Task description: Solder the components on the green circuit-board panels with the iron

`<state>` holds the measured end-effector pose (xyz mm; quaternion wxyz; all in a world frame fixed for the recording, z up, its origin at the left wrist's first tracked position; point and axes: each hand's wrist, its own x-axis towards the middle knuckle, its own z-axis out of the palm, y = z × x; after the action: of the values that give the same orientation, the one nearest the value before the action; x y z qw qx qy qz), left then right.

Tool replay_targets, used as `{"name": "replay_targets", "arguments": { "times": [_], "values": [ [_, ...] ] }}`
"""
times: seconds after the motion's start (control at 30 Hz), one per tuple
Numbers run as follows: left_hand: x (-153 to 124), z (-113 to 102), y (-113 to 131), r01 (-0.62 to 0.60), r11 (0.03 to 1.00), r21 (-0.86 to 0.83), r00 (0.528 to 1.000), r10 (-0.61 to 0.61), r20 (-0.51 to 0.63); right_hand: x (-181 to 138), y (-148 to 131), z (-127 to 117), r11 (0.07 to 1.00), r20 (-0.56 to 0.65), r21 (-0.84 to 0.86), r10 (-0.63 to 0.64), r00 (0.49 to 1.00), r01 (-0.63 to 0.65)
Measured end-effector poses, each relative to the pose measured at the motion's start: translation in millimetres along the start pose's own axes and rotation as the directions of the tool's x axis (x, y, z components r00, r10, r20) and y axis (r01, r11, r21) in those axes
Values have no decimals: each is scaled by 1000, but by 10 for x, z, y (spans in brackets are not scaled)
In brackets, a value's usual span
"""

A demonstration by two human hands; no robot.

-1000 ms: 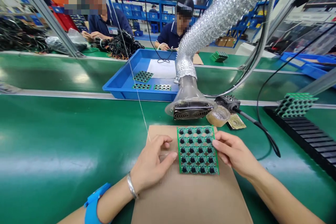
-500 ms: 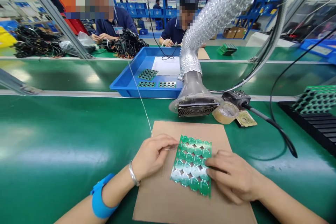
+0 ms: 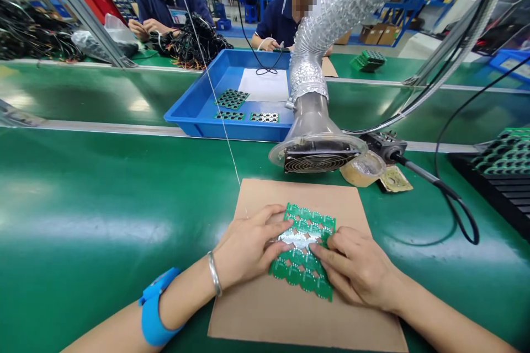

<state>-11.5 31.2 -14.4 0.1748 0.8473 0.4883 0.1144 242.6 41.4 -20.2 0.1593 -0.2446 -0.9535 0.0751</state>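
Note:
A green circuit board panel (image 3: pixel 304 240), made of rows of joined round boards, lies on a sheet of brown cardboard (image 3: pixel 265 311). My left hand (image 3: pixel 252 242) grips its left edge, with the thumb and fingertips over the surface. At the right edge, my right hand (image 3: pixel 358 265) holds the panel. Its index finger reaches onto the boards while the other fingers curl beside them. A thin pale wire (image 3: pixel 226 135) comes down from above to the back of my left hand; whether the fingers hold its end cannot be made out.
Beyond the cardboard hangs a fume duct (image 3: pixel 317 121) with a fan. Right of it sit a tape roll (image 3: pixel 362 170) and a black-cabled stand (image 3: pixel 385 146). A blue tray (image 3: pixel 194 121) holds several panels. A black rack (image 3: pixel 505 198) stands far right. Two people (image 3: pixel 169 0) work opposite.
My left hand has moved right, its fingers now over the panel's edge. My right index finger has slid further inward over the boards. The camera view has tipped slightly down.

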Motion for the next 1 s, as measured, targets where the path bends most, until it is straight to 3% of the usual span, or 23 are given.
{"name": "replay_targets", "arguments": {
  "times": [0.4,0.5,0.57,0.6,0.63,0.7,0.73,0.8,0.87,1.0],
  "values": [
    [-19,3,19,-67,997,25,996,68,-60,26,56,-37,977,-121,158,165,979,-145],
    [-43,3,71,-160,986,47,987,161,-14,17,109,-84,957,-184,193,252,950,-217],
    [-63,0,128,-207,976,66,978,205,40,17,159,-151,917,-231,232,377,897,-326],
    [-74,-1,160,-228,971,71,973,223,66,17,192,-194,867,-253,284,480,840,-409],
    [-84,-2,191,-252,965,74,966,245,86,16,232,-243,786,-274,372,601,751,-493],
    [-102,0,244,-302,950,80,950,292,115,4,334,-341,506,-243,666,842,482,-548],
    [-108,5,265,-331,940,84,940,319,123,-9,394,-385,341,-188,819,920,344,-462],
    [-114,22,295,-382,919,99,921,369,122,-47,522,-447,82,-48,973,986,160,-216],
    [-115,48,313,-413,903,117,909,403,106,-93,645,-473,9,-4,997,998,59,-81],
    [-120,98,331,-443,881,166,897,435,83,-153,847,-460,121,-124,990,992,-39,-68]
  ]
}}
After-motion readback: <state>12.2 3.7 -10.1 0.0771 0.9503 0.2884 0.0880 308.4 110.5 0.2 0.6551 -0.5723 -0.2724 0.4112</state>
